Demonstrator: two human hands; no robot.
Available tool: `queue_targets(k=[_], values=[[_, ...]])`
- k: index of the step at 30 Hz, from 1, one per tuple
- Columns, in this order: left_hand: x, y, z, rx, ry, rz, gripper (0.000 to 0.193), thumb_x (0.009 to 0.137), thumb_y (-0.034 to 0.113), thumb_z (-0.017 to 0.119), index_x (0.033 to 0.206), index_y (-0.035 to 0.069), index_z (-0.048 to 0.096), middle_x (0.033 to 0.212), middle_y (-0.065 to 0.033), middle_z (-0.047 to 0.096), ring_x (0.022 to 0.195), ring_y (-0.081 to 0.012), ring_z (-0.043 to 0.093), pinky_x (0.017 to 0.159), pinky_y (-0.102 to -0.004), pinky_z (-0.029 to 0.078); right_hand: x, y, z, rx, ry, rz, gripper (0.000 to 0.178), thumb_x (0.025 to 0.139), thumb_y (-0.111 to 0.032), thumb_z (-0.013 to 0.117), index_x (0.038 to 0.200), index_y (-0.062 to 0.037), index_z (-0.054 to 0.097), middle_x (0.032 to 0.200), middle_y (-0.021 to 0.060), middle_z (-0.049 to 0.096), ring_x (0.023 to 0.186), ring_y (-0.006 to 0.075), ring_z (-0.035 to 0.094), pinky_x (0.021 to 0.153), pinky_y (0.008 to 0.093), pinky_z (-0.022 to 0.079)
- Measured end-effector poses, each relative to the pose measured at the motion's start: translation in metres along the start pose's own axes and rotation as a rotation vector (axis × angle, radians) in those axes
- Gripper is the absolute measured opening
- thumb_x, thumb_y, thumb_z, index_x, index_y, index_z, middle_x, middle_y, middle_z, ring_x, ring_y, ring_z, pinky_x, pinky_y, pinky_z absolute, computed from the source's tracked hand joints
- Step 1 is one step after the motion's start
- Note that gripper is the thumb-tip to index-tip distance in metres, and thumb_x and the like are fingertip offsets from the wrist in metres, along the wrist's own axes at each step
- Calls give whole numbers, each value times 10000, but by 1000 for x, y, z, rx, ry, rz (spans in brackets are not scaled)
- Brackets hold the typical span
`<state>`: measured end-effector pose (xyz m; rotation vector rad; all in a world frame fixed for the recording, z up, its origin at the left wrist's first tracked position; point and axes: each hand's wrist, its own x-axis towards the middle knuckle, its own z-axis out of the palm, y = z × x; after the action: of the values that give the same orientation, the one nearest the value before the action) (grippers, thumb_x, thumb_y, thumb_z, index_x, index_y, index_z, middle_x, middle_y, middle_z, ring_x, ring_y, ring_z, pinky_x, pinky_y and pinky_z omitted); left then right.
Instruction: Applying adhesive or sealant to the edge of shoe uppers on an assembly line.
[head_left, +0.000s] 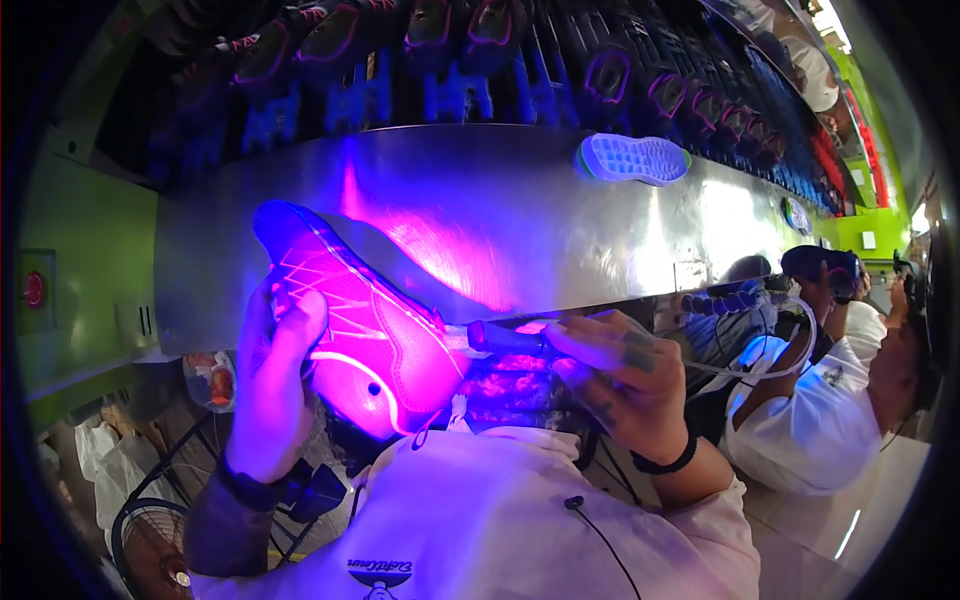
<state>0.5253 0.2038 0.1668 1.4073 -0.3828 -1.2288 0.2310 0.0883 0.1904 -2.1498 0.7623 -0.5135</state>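
Note:
A shoe upper (365,330), lit bright pink and violet, is tilted over the near edge of the metal bench. My left hand (275,375) is closed around its left side, with the thumb pressed on the lacing area. In my right hand (630,365) is a brush (505,338) with a dark handle, pinched between thumb and fingers. Its pale bristles meet the upper's edge at the right, around where the sole joins. The shoe's far side and some of my left fingers are hidden.
On the metal bench (560,240) lies a pale shoe sole (635,160); a smaller sole (795,215) sits farther right. Dark shoes (430,25) line a rack behind. A co-worker (820,410) at right handles a dark shoe (820,265). A fan (155,540) stands lower left.

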Motion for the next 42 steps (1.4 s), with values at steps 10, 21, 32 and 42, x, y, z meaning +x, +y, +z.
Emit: queue_targets(k=[10, 21, 32, 42], values=[[-5, 4, 8, -406, -96, -217, 491, 1080, 386, 485, 1421, 34, 498, 1314, -95, 633, 1223, -203, 628, 1055, -408, 505, 33, -11, -14, -219, 182, -328, 588, 659, 64, 738, 1235, -54, 730, 1092, 106, 741, 853, 288, 678, 720, 364, 582], [-34, 20, 30, -361, -176, -318, 655, 1055, 547, 440, 1481, 50, 448, 1328, -135, 611, 1214, -249, 630, 989, -435, 549, 50, -11, -34, -199, 247, -497, 530, 678, 75, 760, 1193, -49, 753, 1054, 83, 735, 836, 270, 662, 689, 345, 562], [-76, -42, 20, -944, -353, -572, 644, 1025, 504, 547, 1462, 40, 450, 1262, -167, 592, 1065, -292, 649, 739, -388, 611, 35, 9, -33, 20, 233, -479, 362, 789, 42, 771, 1144, -27, 744, 1038, 154, 760, 890, 282, 698, 737, 360, 569], [-79, -34, 33, -799, -295, -607, 477, 1014, 421, 585, 1248, 5, 571, 1006, -150, 562, 776, -206, 568, 639, -290, 489, 11, 35, 7, 257, 247, -299, 319, 843, -45, 744, 1161, -12, 755, 1082, 156, 760, 953, 310, 699, 816, 394, 568]])
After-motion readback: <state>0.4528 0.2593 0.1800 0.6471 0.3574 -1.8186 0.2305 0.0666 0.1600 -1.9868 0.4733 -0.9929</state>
